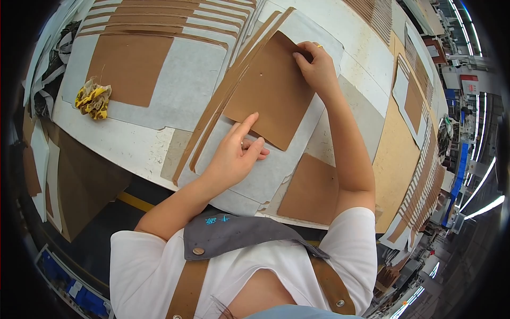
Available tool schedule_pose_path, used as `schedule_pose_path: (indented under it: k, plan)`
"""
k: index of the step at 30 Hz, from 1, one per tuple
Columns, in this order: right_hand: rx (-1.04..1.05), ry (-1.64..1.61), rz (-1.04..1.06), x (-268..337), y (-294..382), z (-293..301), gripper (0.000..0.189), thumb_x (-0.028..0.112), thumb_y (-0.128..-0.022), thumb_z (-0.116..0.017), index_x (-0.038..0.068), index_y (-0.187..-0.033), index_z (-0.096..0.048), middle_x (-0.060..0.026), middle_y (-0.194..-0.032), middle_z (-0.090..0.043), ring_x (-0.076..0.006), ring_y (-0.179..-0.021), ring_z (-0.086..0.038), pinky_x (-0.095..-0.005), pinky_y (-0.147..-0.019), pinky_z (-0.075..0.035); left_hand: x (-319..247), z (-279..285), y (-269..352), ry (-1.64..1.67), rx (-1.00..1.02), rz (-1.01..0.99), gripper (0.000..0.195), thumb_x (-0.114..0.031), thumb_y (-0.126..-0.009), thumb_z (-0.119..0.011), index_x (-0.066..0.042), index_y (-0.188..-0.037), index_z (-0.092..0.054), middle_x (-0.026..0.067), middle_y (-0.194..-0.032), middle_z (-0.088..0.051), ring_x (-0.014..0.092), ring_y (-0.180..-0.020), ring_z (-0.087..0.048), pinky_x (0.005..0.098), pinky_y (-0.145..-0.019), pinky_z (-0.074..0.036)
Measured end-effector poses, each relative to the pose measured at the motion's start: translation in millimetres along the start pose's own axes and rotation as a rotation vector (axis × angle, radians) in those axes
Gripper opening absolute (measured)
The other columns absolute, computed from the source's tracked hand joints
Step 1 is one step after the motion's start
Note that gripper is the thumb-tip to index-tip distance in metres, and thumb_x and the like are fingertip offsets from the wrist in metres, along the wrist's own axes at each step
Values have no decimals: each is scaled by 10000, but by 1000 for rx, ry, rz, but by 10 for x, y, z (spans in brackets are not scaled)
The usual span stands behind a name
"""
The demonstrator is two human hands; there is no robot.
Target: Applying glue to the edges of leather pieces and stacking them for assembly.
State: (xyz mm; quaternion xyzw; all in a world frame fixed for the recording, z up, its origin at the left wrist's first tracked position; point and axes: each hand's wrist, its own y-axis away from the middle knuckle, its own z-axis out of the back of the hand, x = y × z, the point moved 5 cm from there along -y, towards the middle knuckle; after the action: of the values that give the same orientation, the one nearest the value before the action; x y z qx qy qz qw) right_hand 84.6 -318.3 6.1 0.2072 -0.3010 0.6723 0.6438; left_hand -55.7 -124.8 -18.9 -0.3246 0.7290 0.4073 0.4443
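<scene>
A flat brown rectangular panel [271,85], perhaps leather or card, lies on pale sheets [259,171] with brown edge strips. My right hand [316,65] pinches its upper right corner between thumb and fingers; the corner is slightly lifted. At the lower left edge my left hand [241,151] rests with its index fingertip on the panel, the other fingers bent near or under the edge. A second brown panel [308,189] lies on the table to the lower right, partly hidden by my right forearm.
Overlapping pale sheets with brown panels and strips [145,67] lie at the upper left, a crumpled yellow patterned cloth [94,99] on them. More striped rows [418,191] run along the right. The white table's near edge [119,153] curves before me; dark bundled material [63,48] is at far left.
</scene>
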Motion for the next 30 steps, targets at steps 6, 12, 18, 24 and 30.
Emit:
schedule_pose_path:
  k: [6,12,18,24,30]
  plan:
    - [6,12,0,-29,2,-38,252,125,-832,-603,59,-1074,-592,-92,-905,-615,-179,-815,-582,-289,-756,-461,-1,-2,2,12,2,5,510,-55,-932,-468,65,-1382,-260,183,-1295,-354,190,-907,-623,283,-766,-548]
    - [63,22,-63,33,18,-55,334,100,-836,-588,131,-1168,-570,-88,-917,-613,-160,-797,-568,-295,-750,-463,8,9,6,32,-2,30,511,-55,-931,-465,47,-1389,-263,187,-1312,-344,195,-910,-624,283,-768,-547]
    - [88,56,43,-1,-22,-83,348,63,-843,-557,150,-1179,-583,-92,-968,-612,-206,-879,-581,-307,-819,-459,-12,4,16,27,5,7,527,-82,-931,-484,77,-1375,-248,194,-1199,-392,204,-904,-620,275,-775,-548]
    - [163,138,13,28,-44,-108,325,58,-860,-521,155,-1162,-596,-90,-988,-607,-218,-911,-576,-315,-828,-454,-12,10,12,35,5,-21,522,-70,-928,-484,81,-1371,-252,190,-1202,-393,199,-909,-616,272,-767,-547]
    - [198,311,59,79,-58,-98,292,115,-879,-509,161,-1156,-590,-98,-1010,-586,-250,-902,-562,-335,-803,-451,3,7,-9,31,13,-12,525,-59,-931,-468,86,-1381,-239,195,-1307,-359,195,-916,-621,287,-774,-546]
